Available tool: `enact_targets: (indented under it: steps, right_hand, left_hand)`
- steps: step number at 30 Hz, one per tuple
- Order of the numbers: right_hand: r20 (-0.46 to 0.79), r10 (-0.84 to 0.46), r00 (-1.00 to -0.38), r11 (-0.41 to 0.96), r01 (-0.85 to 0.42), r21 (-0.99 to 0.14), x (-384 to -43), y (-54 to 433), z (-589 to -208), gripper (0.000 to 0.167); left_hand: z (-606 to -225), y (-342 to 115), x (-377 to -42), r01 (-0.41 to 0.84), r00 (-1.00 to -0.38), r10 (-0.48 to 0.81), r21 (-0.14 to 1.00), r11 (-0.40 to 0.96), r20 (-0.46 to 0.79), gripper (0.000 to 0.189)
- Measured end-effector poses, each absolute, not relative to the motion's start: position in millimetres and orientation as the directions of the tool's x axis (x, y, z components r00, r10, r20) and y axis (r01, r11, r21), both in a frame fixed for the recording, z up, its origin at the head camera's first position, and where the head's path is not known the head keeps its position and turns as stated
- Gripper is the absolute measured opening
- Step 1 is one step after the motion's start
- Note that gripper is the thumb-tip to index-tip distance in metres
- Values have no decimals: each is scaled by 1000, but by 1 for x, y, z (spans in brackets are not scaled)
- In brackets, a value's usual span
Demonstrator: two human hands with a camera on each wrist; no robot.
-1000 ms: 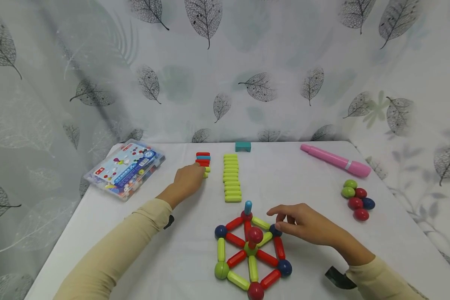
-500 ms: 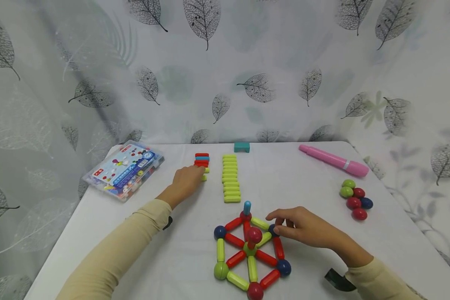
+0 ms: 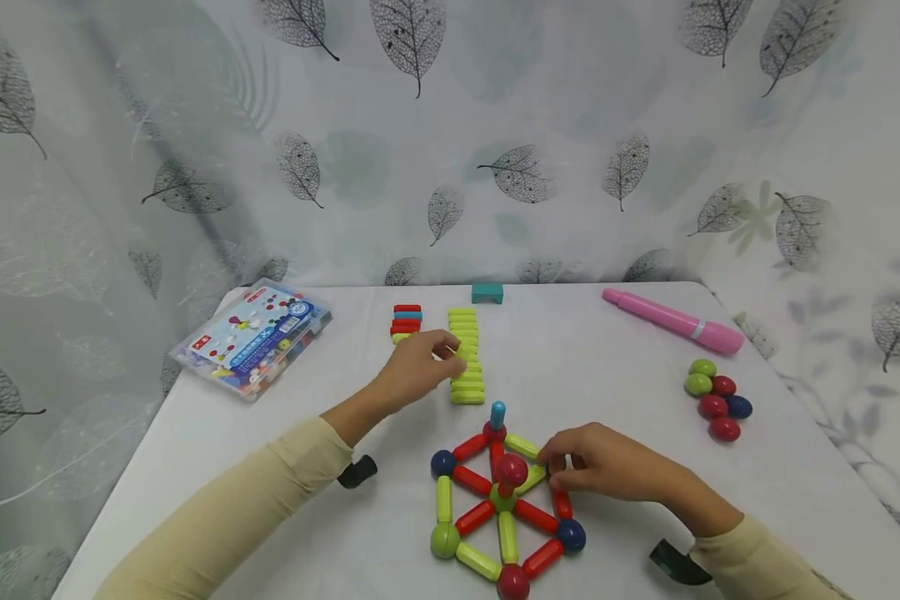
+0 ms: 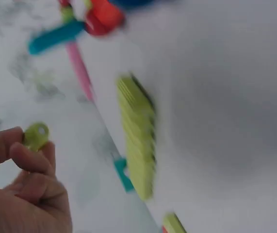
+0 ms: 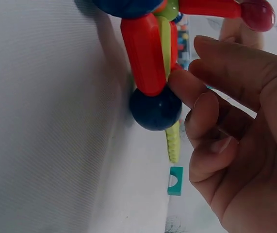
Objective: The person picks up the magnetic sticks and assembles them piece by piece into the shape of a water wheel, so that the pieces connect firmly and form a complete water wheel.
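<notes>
I had the left hand (image 3: 418, 368) above the tabletop (image 3: 330, 550), pinching a yellow-green rod (image 4: 36, 136) in its fingertips, and the right hand (image 3: 603, 460), fingers bent, at a blue ball (image 5: 155, 108) of the frame (image 3: 503, 500), though I couldn't tell whether it gripped.

Smooth, glossy, plastic-like finish on the dark blue ball (image 5: 155, 109). Similar plastic appearance, faceted and of lower sheen, on the red rod (image 5: 144, 58). Smooth plastic look on the pinched yellow-green rod (image 4: 32, 136); material of its pale end disc (image 4: 42, 130) too blurred for identification. Clear, shiny plastic on the case (image 3: 228, 380), with printed, paper-like insert (image 3: 251, 329). Smooth plastic look on the pink stick (image 3: 656, 313). Matt on the teal block (image 5: 177, 190). Fine-ribbed, matt white cloth on the tabletop (image 5: 56, 170). Soft, matt cloth at the sleeve (image 3: 232, 508).
</notes>
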State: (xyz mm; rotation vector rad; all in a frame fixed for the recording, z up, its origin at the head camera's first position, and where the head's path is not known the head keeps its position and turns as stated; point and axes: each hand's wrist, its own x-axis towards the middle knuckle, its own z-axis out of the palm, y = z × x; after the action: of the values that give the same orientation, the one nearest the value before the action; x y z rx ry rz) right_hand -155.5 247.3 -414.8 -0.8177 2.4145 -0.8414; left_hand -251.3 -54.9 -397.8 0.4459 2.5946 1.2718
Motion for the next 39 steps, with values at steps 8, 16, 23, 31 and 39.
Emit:
enact_targets:
  steps: [8,16,23,31,39]
  right_hand:
    - [-93,-587,-804,747,-493,-446,-157,245,-420,22]
    - [-91,-578,-811,758,-492,-429,-157,247,-422,21]
    - [-85,-583,-808,746,-490,-451,-157,248,-423,21]
    - [-92,-568,-818,755,-474,-453,-156,251,-422,23]
    - [78,-352,-933,910,-360,-204,-173,299,-397,31]
  left_hand:
    - [-398,-43,-212,-210,-786,507,925,317,-353,29]
    - [-407,-33,-191,-298,-729,565,922,246,-386,24]
    - [-406,-28,-185,-321,-728,562,919,228,-393,24]
    - [-405,-27,-183,-334,-729,554,915,225,-403,24]
    - [-403,-28,-181,-328,-736,545,916,232,-402,26]
